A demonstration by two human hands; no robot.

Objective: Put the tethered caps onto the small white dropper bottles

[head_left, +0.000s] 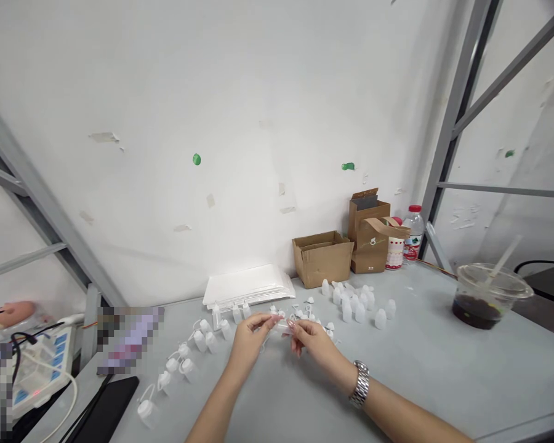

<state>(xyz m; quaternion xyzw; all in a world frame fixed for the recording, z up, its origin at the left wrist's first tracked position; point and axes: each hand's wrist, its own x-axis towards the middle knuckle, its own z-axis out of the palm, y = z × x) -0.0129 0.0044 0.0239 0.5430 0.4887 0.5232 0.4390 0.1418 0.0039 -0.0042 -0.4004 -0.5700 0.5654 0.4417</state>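
Bright, even light washes the wall (240, 92); soft shadows mark the table (425, 381). Wide-angle stretch skews the cup (475, 307); pixel blocks cover patches at left.

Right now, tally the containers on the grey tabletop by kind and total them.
Brown cardboard box: 1
Brown paper bag: 1
Clear plastic bottle with red cap: 1
White-and-red container with red top: 1
Clear plastic cup of dark drink: 1
Small translucent white plastic bottles: too crowded to count
Total without the small bottles: 5

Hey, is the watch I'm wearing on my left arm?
No, the silver watch is strapped just behind your right hand.
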